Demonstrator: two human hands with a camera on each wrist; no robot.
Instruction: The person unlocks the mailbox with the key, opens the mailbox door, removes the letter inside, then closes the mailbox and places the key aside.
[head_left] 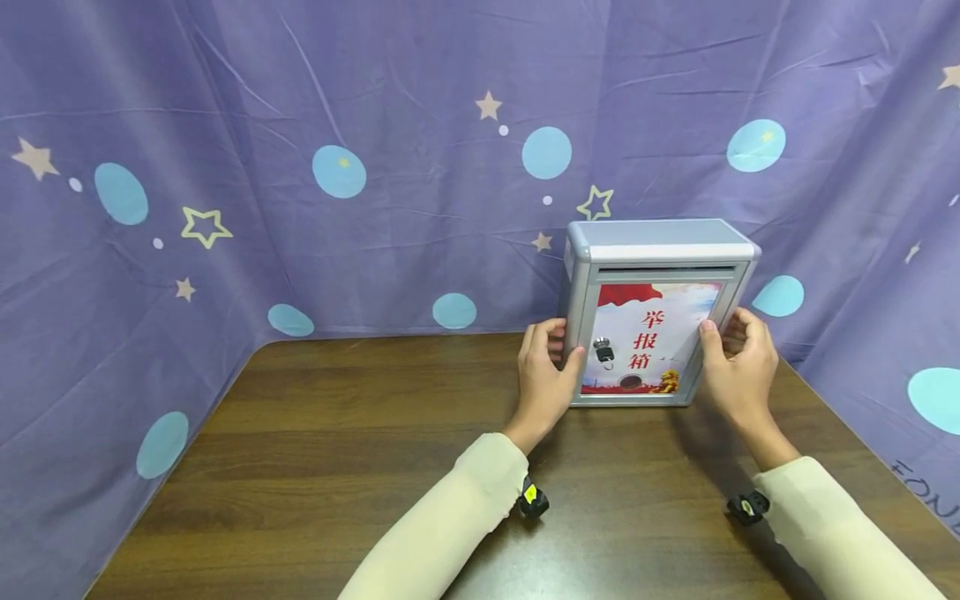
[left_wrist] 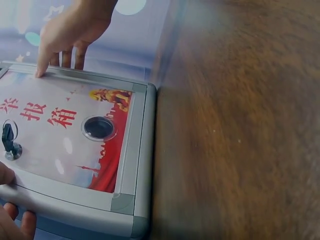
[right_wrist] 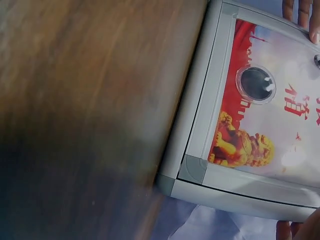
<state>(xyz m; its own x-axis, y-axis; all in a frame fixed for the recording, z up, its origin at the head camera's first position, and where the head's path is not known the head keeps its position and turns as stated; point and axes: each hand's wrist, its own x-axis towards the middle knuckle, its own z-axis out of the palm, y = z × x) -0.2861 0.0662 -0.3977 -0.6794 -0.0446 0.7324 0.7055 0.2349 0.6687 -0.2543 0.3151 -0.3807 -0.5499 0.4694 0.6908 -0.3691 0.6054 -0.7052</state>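
Purple curtain (head_left: 420, 167) behind desk (head_left: 360, 433) | grey-framed box (head_left: 660, 312) upright, far right | left hand (head_left: 546, 379), right hand (head_left: 742, 367): fingers (head_left: 531, 343) gripping opposite sides | judged rigid, fairly light, slippery; best held by both sides, low.

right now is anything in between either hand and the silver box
Nothing visible is: the left hand and right hand hold the silver box directly, at opposite sides. The key on its front is clear of both.

A closed silver-framed box (head_left: 656, 317) stands upright on the table (head_left: 337, 433).
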